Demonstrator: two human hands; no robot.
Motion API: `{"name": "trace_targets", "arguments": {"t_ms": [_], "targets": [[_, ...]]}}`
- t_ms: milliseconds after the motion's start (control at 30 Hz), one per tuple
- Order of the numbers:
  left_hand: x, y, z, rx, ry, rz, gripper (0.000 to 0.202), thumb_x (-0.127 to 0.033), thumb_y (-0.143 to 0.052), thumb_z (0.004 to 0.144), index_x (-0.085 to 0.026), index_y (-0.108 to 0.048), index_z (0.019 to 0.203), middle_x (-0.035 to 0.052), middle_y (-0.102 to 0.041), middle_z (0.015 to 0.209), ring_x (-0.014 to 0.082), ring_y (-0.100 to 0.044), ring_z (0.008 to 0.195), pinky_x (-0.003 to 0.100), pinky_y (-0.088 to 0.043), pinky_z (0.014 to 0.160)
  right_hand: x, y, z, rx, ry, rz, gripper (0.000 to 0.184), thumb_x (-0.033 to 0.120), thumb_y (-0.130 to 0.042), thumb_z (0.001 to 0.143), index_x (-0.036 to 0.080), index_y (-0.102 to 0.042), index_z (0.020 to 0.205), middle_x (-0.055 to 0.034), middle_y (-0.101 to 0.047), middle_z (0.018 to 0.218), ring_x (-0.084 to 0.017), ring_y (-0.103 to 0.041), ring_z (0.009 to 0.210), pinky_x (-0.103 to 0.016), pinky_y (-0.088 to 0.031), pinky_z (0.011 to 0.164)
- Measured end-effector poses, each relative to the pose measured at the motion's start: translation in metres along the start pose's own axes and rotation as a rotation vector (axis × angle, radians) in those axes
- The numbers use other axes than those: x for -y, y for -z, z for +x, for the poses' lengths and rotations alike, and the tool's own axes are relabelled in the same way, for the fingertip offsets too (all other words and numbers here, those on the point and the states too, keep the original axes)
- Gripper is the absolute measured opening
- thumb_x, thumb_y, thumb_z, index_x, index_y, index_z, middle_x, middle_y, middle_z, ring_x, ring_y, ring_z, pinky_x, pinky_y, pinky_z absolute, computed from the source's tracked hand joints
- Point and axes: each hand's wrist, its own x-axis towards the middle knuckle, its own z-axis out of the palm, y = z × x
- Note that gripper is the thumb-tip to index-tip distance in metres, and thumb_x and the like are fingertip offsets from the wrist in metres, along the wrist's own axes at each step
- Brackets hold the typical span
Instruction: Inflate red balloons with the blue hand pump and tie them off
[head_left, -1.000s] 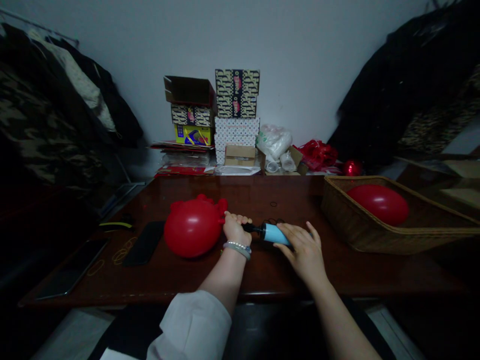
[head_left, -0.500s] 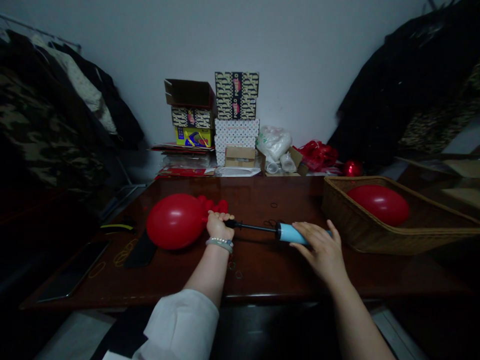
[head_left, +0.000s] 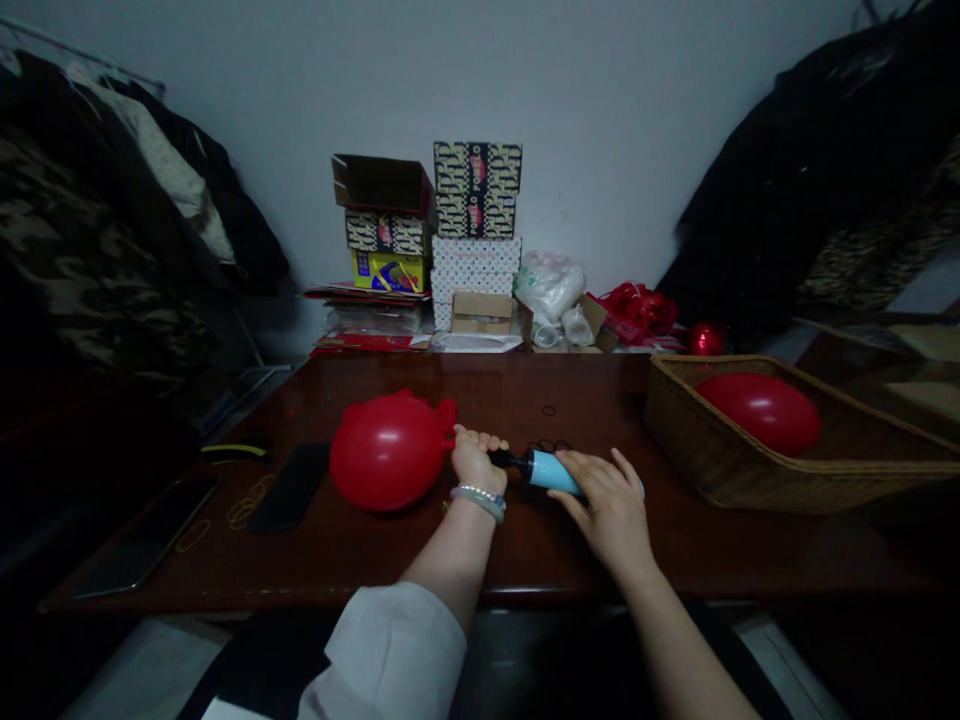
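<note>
Our left hand (head_left: 476, 462) is closed firmly around the neck of a plump red balloon (head_left: 388, 465), which rests on the tabletop (head_left: 525, 550) near the middle, just left of that hand. The black nozzle (head_left: 506, 459) of a hand pump (head_left: 551, 472) runs into the same grip; our fingers hide whether it sits inside the neck. Our right hand (head_left: 606, 510) lies over the pump's light-blue barrel, fingers spread a little and curved down around it. Bracelets (head_left: 478, 503) circle our left wrist, and a white sleeve (head_left: 382, 650) covers that forearm higher up.

Toward the tabletop's left edge lie a black phone (head_left: 291, 488), a larger dark phone (head_left: 146, 535) and loose rubber bands (head_left: 240, 513). At the right edge, a wicker basket (head_left: 720, 480) holds a larger red balloon (head_left: 763, 413). Along the far edge stand stacked cardboard boxes (head_left: 476, 190), a plastic bag (head_left: 550, 287) and a small red balloon (head_left: 706, 339).
</note>
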Motion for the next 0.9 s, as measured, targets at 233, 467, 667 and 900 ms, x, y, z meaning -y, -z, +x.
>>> {"name": "trace_targets", "arguments": {"t_ms": [233,467,667,900], "targets": [[-0.019,-0.005,0.009,-0.020,-0.015,-0.028,0.045,-0.039,-0.035,0.097,-0.021,-0.027,0.057,-0.0073,-0.026,0.044,0.0075,-0.030,0.035,0.024,-0.032,0.042,-0.019,0.007,-0.001,-0.007,0.016,-0.017,0.042,0.045,-0.054,0.090,0.027,-0.054,0.128,-0.0042,-0.065,0.121,-0.023,-0.061,0.108,-0.050,-0.021,0.111],[-0.052,-0.002,0.024,-0.040,-0.031,-0.054,0.043,-0.034,-0.033,0.098,-0.021,-0.026,0.057,-0.0080,-0.025,0.043,0.0071,-0.030,0.033,0.023,-0.031,0.042,-0.037,0.020,-0.006,-0.039,0.003,-0.070,0.043,0.046,-0.056,0.088,0.029,-0.054,0.128,-0.0022,-0.065,0.121,-0.023,-0.060,0.110,-0.052,-0.017,0.113],[-0.055,0.001,0.025,-0.078,-0.033,-0.077,0.043,-0.032,-0.029,0.099,-0.020,-0.026,0.058,-0.0081,-0.026,0.042,0.0064,-0.029,0.032,0.023,-0.030,0.042,-0.032,0.017,-0.004,-0.039,-0.020,-0.086,0.042,0.043,-0.056,0.089,0.028,-0.054,0.128,-0.0034,-0.064,0.123,-0.024,-0.059,0.112,-0.051,-0.016,0.113],[-0.033,0.003,0.021,-0.068,-0.038,-0.078,0.043,-0.033,-0.033,0.098,-0.021,-0.027,0.056,-0.0076,-0.026,0.042,0.0069,-0.030,0.033,0.023,-0.032,0.042,-0.020,0.004,0.000,-0.045,0.011,-0.050,0.041,0.043,-0.056,0.089,0.026,-0.055,0.127,-0.0036,-0.065,0.122,-0.023,-0.059,0.110,-0.051,-0.019,0.111]]}}
